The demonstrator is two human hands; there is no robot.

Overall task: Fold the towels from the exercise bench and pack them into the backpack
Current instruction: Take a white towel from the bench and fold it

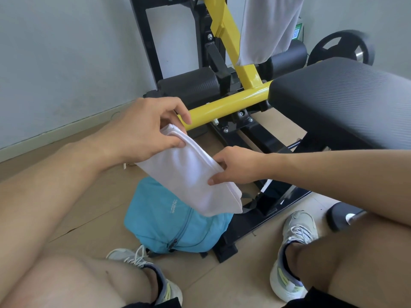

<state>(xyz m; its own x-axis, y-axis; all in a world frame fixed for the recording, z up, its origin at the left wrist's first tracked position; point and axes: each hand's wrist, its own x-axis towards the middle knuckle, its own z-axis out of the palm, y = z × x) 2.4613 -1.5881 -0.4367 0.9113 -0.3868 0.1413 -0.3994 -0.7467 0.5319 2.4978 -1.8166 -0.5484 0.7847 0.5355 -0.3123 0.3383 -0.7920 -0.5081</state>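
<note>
The person sits low on the floor beside the exercise bench, with both knees up and both arms stretched out. Between the hands is a folded white towel. It is held up in the air, right above the blue backpack, and it slants down from its top end to its bottom end.

The left hand holds the top end of the folded white towel. Its thumb lies on the front of the cloth and its other fingers curl over the top edge and go behind it. So the cloth is pinched between thumb and fingers.

The right hand holds the lower side edge of the folded white towel. Its thumb presses on the front, near the edge, and the curled fingers tuck round the edge. The folded layers show just under this hand. The bottom corner of the towel hangs below both hands and covers part of the blue backpack.

The blue backpack lies on the floor, touching the black foot of the exercise bench. Its zip looks closed on the side I can see.

A second towel, grey-white, hangs over the yellow bar of the exercise bench, far above the blue backpack. The black seat pad of the bench is off to the side of the hands.

The person's two pale shoes stand on the floor, one on each side of the blue backpack.
</note>
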